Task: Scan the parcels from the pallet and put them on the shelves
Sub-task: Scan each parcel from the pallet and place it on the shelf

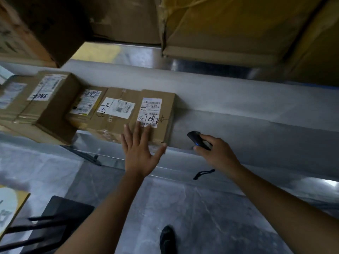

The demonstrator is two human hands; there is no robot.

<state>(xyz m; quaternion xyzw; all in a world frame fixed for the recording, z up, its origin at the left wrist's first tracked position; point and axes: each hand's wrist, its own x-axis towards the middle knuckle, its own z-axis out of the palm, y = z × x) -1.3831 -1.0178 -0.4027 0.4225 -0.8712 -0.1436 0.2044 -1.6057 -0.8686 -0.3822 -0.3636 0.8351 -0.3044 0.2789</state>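
A row of brown cardboard parcels with white labels lies on a grey metal shelf (238,99). The rightmost parcel (166,114) carries a barcode label with handwriting. My left hand (139,153) is spread flat, fingertips resting on the front edge of that parcel, holding nothing. To the right, my right hand (216,153) grips a small black handheld scanner (198,139) with a blue light, its wrist strap (203,174) dangling below. The scanner hovers just above the shelf's front edge, apart from the parcels.
More parcels (115,110) and a taller box (53,99) fill the shelf's left side. Large cartons (229,26) sit on the shelf above. Below lie the grey floor, a dark pallet or cart (55,222) at lower left, and my shoe (167,239).
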